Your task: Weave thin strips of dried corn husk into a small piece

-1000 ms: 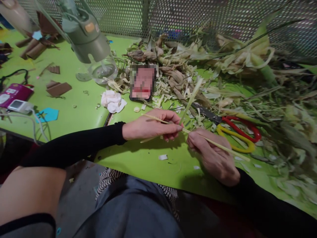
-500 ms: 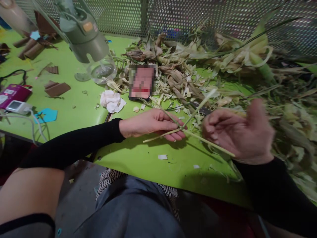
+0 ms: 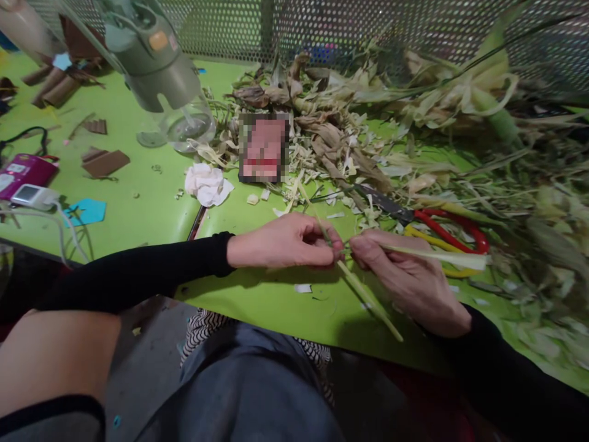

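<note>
My left hand point(image 3: 292, 239) is closed, with thumb and fingers pinching the crossing of several narrow pale green corn husk strips. One of them, a strip point(image 3: 372, 304), slants from the pinch down to the right over the table; another rises up and left past my fingers. Close beside it, my right hand point(image 3: 405, 279) is closed too, pinching a second strip point(image 3: 453, 256) whose wide pale end sticks out to the right above the knuckles. The crossing itself is mostly hidden by my fingertips. Behind my right hand lie scissors point(image 3: 473, 236) with red and yellow handles.
Dried corn husks point(image 3: 331, 141) and shreds heap along the back and right of the green table point(image 3: 151, 215). A phone point(image 3: 263, 150), crumpled tissue point(image 3: 207, 184), clear bottle point(image 3: 161, 67), brown pieces point(image 3: 105, 164) and a purple device point(image 3: 30, 175) with cables stand leftward. A perforated screen point(image 3: 221, 31) borders the back.
My right hand, open and apart before, has come left and closed on a strip. The strips have turned, and my left fingers have curled tighter. The scissors are now uncovered.
</note>
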`<action>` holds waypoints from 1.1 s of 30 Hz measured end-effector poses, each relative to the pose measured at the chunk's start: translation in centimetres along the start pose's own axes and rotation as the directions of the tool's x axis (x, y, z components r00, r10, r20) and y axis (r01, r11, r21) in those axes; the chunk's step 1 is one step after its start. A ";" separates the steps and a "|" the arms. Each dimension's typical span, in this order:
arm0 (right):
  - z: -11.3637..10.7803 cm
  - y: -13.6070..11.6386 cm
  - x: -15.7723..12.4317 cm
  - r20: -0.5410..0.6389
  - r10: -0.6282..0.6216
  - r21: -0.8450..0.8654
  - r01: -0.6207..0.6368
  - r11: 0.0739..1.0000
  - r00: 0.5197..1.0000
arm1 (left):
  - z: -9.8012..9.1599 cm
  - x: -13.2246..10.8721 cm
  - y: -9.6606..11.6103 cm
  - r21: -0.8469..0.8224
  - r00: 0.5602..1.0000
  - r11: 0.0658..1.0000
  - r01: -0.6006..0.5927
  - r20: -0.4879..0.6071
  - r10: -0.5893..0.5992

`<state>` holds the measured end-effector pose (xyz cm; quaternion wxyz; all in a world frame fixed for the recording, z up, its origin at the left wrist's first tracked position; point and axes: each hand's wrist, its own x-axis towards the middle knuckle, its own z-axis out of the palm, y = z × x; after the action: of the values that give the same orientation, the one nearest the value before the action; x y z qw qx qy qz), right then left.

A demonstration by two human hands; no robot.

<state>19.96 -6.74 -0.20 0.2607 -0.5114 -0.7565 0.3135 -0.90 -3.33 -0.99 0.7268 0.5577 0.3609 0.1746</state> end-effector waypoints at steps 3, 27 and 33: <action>0.1 0.1 0.1 -0.011 0.090 0.097 -0.088 0.991 0.996 | -0.2 0.2 -0.4 -0.113 1.000 0.994 0.009 0.027 -0.006; 0.7 1.5 0.3 0.147 -0.711 -0.676 0.594 0.436 0.688 | 0.5 1.5 0.1 -0.546 0.985 0.830 -0.114 -0.173 0.022; 1.0 1.4 0.3 -0.097 -0.712 -0.527 0.571 0.629 0.695 | 0.0 1.7 -0.3 -0.371 0.988 0.922 -0.110 -0.143 0.061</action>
<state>20.01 -6.31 -1.91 0.3378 -0.2909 -0.8924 -0.0697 0.23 -2.35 -1.78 0.7874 0.4102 0.3418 0.3080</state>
